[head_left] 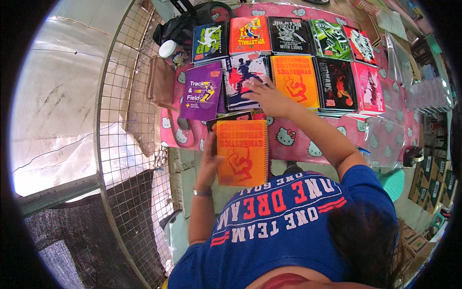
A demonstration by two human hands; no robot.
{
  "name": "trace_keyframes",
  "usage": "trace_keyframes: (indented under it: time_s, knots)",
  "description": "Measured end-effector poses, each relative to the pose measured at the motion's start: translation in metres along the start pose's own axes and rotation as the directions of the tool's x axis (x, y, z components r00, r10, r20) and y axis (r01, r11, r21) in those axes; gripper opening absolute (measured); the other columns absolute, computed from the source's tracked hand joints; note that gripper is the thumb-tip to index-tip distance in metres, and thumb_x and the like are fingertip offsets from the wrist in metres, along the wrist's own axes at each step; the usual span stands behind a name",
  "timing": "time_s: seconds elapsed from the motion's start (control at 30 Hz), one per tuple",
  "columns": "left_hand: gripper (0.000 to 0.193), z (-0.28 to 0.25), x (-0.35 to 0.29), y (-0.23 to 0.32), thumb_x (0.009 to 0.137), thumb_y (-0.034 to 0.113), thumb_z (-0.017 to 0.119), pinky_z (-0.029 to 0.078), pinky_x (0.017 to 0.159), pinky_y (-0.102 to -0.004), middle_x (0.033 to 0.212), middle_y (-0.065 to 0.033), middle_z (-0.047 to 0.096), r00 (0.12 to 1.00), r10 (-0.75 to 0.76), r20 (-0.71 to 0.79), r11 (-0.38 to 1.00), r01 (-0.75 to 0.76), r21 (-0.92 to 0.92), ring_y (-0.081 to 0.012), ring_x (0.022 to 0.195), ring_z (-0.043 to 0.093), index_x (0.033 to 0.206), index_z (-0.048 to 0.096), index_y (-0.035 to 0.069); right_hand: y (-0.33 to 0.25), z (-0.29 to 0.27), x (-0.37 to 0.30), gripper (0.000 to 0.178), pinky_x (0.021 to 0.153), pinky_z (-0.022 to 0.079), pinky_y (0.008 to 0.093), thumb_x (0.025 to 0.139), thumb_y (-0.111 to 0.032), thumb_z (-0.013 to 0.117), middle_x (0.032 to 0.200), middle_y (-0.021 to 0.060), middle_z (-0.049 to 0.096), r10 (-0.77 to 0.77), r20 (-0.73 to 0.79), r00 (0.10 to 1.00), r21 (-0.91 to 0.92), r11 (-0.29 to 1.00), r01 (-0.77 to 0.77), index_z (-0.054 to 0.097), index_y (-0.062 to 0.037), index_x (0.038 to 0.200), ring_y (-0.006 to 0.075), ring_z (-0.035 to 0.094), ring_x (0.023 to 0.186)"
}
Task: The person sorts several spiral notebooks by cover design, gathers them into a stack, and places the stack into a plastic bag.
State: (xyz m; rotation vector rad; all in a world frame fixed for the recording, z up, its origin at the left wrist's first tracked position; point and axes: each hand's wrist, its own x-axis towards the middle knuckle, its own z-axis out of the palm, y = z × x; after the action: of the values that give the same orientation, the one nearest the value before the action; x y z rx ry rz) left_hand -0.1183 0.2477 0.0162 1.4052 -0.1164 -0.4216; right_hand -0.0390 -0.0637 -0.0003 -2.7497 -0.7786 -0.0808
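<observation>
My left hand (208,161) grips the left edge of an orange spiral notebook (242,151), held in front of the table's near edge with its spiral on the right. Part of a dark notebook (239,116) shows just behind it. My right hand (265,98) reaches over a white and navy notebook (239,72) with a player figure on its cover. Its fingers are stretched out over the lower right of that cover; whether they press on it I cannot tell. To the left lies a purple notebook (202,91), to the right another orange notebook (295,82).
Several sports notebooks lie in two rows on the pink patterned tablecloth (315,144). A brown bag (160,82) and a white-lidded jar (167,49) are at the left, beside a wire mesh (130,91). Clear plastic packs (428,95) stand at the right, above brown boxes (428,180).
</observation>
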Motion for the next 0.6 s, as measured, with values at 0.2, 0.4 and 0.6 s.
trace_keyframes:
  time_s: [0.2,0.4,0.6]
  knots:
    - [0.082,0.032,-0.003,-0.006,0.081,0.025,0.071,0.021,0.112,-0.042,0.153,-0.0244,0.007,0.984,0.166,-0.058,0.582,-0.05,0.812,-0.0374,0.142,0.012,0.147,0.025,0.012,0.019,-0.01,-0.018,0.074,0.114,0.018,0.0484,0.07,-0.011,0.066,0.15,0.0105,0.029,0.032,0.195,0.98,-0.075,0.997,-0.017,0.04,-0.0147,0.14,0.0288,0.026,0.14]
    - [0.079,0.011,0.011,-0.016,0.084,0.019,0.067,0.033,0.105,-0.0426,0.152,-0.0227,0.015,0.972,0.227,0.062,0.585,-0.187,0.789,-0.0334,0.135,0.03,0.148,0.021,0.014,0.054,-0.063,-0.003,0.032,0.071,0.05,0.0446,0.084,-0.015,0.055,0.086,0.0115,0.067,0.135,0.223,0.965,0.019,0.99,-0.143,0.062,-0.0186,0.115,0.0323,0.064,0.083]
    - [0.028,-0.099,0.122,-0.002,0.089,0.009,0.06,0.044,0.061,-0.0237,0.093,-0.0035,0.063,0.844,-0.191,-0.501,0.975,0.224,0.005,-0.0095,0.074,0.055,0.114,0.056,-0.003,-0.059,-0.152,0.007,0.029,0.071,0.05,0.0395,0.078,-0.011,0.06,0.09,0.0085,0.065,-0.217,-0.302,0.929,-0.055,0.976,0.21,0.064,-0.0089,0.106,0.0264,0.063,0.079]
